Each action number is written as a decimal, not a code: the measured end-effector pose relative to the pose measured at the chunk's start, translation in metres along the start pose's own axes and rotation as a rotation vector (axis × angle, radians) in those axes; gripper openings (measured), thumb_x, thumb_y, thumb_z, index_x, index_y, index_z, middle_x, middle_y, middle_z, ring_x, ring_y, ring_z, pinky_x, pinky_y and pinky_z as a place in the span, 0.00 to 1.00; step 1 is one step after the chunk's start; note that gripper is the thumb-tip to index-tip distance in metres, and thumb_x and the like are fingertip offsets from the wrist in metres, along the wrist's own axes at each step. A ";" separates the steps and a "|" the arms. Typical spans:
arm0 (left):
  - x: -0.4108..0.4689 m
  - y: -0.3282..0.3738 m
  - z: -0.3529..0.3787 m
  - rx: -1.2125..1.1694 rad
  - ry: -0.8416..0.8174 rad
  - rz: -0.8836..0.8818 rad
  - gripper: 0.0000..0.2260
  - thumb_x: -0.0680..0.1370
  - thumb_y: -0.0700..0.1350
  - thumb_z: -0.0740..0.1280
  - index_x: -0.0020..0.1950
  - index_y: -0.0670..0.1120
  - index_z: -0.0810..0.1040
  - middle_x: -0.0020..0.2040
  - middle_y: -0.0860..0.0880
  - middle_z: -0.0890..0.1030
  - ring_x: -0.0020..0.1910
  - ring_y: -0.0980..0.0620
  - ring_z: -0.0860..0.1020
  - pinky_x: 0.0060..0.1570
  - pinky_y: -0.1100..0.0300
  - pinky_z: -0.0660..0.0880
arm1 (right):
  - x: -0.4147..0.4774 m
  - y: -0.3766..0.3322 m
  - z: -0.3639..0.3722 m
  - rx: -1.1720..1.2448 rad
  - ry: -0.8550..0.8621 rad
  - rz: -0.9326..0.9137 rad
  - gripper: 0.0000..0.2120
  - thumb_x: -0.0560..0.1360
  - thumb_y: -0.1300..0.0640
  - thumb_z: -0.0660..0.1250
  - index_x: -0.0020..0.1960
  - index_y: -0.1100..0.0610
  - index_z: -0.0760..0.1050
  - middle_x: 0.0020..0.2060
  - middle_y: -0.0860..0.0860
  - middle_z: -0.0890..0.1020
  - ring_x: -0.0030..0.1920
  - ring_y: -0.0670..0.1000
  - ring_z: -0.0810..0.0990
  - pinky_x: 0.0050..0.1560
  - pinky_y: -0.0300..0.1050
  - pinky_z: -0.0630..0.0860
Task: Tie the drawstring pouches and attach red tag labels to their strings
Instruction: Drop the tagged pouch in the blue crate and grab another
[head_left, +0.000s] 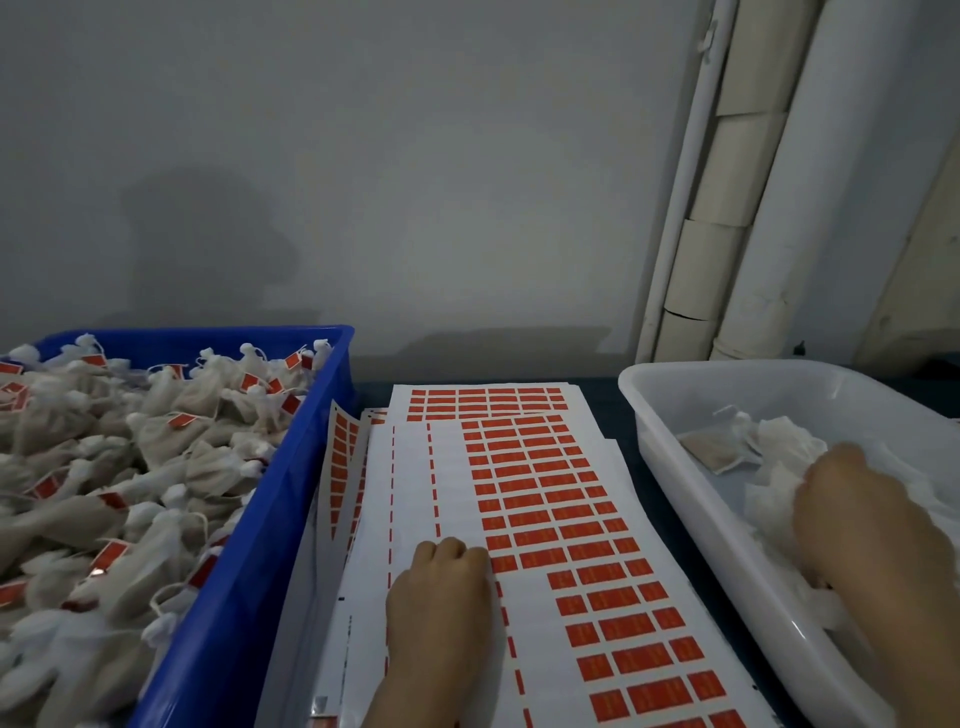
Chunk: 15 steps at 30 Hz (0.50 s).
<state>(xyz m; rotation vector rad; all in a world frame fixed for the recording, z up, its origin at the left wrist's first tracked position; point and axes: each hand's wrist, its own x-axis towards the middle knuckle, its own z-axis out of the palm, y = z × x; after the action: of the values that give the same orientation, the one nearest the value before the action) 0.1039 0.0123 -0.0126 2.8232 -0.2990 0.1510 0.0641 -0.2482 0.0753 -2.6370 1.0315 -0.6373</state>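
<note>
A blue crate (249, 545) holds tied off-white pouches (156, 415) with red tags (182, 420). The left hand (441, 597) rests on the red label sheet (571, 493), fingers curled under, grip unclear. In the white tub (675, 467), the right hand (862, 519) lies among loose white pouches (779, 441), its fingers hidden.

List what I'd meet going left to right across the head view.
Blue crate of tagged pouches → label sheets with the left hand on them → white tub, right hand inside among loose pouches.

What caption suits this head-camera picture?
Left hand on a white sheet of red labels, right hand among white fabric pouches in a white plastic tub.
</note>
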 end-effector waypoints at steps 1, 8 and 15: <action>0.000 0.000 -0.001 0.003 -0.001 0.001 0.19 0.76 0.58 0.58 0.66 0.56 0.69 0.66 0.57 0.73 0.62 0.56 0.72 0.64 0.59 0.68 | 0.001 -0.001 -0.001 0.014 0.038 -0.009 0.10 0.70 0.66 0.64 0.47 0.64 0.63 0.35 0.64 0.75 0.36 0.63 0.76 0.37 0.52 0.73; 0.002 -0.001 0.001 -0.028 0.009 -0.009 0.19 0.76 0.58 0.58 0.65 0.55 0.70 0.66 0.57 0.74 0.62 0.56 0.72 0.65 0.58 0.68 | -0.010 -0.017 -0.030 0.497 0.195 -0.172 0.13 0.76 0.63 0.57 0.59 0.53 0.64 0.40 0.62 0.77 0.38 0.62 0.76 0.39 0.55 0.76; 0.003 -0.005 0.004 -0.073 0.042 -0.017 0.17 0.76 0.57 0.58 0.64 0.57 0.71 0.65 0.59 0.74 0.62 0.56 0.71 0.66 0.60 0.65 | -0.055 -0.066 -0.036 0.705 0.211 -0.484 0.13 0.73 0.57 0.62 0.57 0.49 0.69 0.46 0.44 0.74 0.37 0.40 0.73 0.38 0.35 0.71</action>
<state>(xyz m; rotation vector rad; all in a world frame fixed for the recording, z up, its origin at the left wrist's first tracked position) 0.1084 0.0153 -0.0179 2.7457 -0.2658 0.1918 0.0495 -0.1650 0.1138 -2.1872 0.1200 -1.1457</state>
